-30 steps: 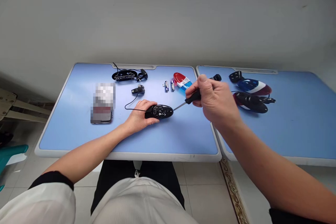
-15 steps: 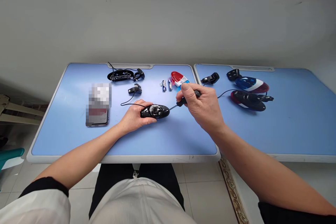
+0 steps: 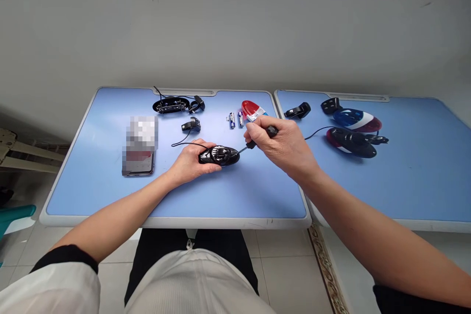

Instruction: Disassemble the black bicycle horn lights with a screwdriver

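My left hand (image 3: 194, 163) grips the left end of a black oval housing (image 3: 220, 155) on the blue table, thumb on the near side and fingers on the far side. A cable runs from it to a black clamp with a button pad (image 3: 191, 125). In my right hand (image 3: 281, 144) is a screwdriver (image 3: 271, 131) with a black handle, its fingers closed round it. The screwdriver's shaft slants down to the left, and its tip meets the right end of the housing. Beyond my right hand lies a red, white and blue cover (image 3: 252, 109), partly hidden by that hand.
Batteries (image 3: 231, 120) lie left of the cover. An open black shell (image 3: 171, 105) with a cable sits at the back left. A phone (image 3: 138, 163), partly blurred, lies at left. On the right table are two red-and-blue bike lights (image 3: 355, 119) and a black clamp (image 3: 298, 110).
The screwdriver tip has shifted slightly inward on the housing's right end, and the handle has tilted a little. My left hand keeps its hold. The whole view has shifted slightly.
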Action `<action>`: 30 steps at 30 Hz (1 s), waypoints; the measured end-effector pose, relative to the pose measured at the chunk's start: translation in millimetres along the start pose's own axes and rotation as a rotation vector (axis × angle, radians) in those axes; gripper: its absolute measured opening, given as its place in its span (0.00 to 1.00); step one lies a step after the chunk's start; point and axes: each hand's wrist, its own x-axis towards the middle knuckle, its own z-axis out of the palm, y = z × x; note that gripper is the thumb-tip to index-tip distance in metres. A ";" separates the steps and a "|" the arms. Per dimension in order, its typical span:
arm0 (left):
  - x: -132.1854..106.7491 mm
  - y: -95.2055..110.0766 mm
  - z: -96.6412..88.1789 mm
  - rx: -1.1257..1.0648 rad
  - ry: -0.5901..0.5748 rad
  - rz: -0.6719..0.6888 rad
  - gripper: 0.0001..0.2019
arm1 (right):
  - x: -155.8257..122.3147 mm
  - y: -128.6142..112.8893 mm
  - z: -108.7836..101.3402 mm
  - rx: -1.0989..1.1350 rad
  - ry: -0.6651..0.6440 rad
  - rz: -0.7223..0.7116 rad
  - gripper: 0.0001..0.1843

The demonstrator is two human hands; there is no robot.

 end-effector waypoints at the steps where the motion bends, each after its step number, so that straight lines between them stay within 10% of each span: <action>1: 0.1 -0.2 0.0 -0.003 -0.001 -0.003 0.23 | 0.3 0.2 -0.8 -0.013 -0.016 -0.005 0.16; 30: -0.3 0.1 -0.9 0.011 -0.010 -0.006 0.23 | 12.5 -8.9 -19.6 -0.494 -0.360 -0.083 0.12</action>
